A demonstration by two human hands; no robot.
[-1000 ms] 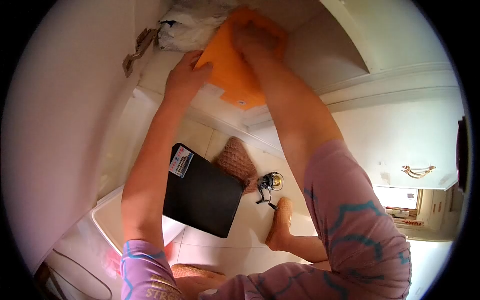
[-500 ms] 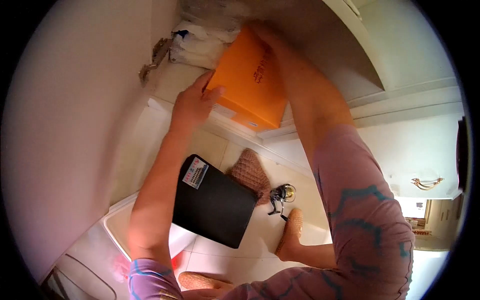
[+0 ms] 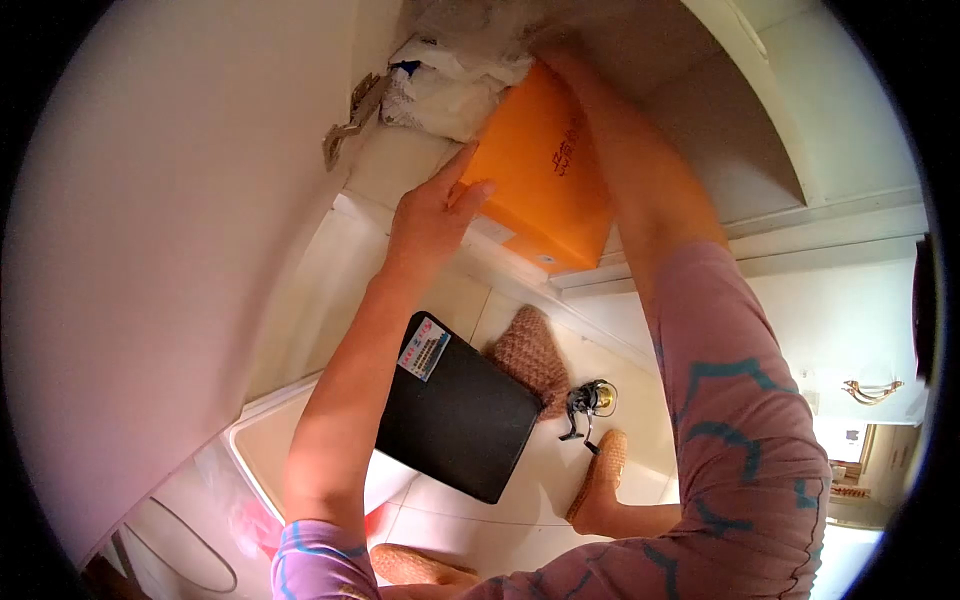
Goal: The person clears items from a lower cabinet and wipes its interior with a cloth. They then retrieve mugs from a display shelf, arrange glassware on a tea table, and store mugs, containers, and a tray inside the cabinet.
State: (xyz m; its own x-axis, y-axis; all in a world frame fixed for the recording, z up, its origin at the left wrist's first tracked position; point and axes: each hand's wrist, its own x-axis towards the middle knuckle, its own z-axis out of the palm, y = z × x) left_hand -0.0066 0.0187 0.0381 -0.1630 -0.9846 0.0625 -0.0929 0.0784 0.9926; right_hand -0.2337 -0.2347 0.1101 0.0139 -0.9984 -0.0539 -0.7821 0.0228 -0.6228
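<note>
An orange box (image 3: 545, 170) with dark writing on top lies tilted inside a low cabinet. My left hand (image 3: 435, 212) grips the box's near left corner, thumb on the front and fingers along the side. My right arm reaches along the box's right side to its far end, where my right hand (image 3: 560, 50) is dim and mostly hidden, its fingers not visible. Beside the box at the back left is a white plastic bag (image 3: 445, 92).
On the tiled floor are a black flat case (image 3: 455, 415) with a sticker, a brown knitted cloth (image 3: 530, 355) and a fishing reel (image 3: 588, 405). A white bin (image 3: 270, 430) stands at the left. A cabinet door (image 3: 200, 200) with a metal hinge (image 3: 352, 120) is open at the left.
My right hand has slid from the box's top to its far end, uncovering the writing. My left hand stays on the corner. The whole view has shifted, so things appear lower and farther right.
</note>
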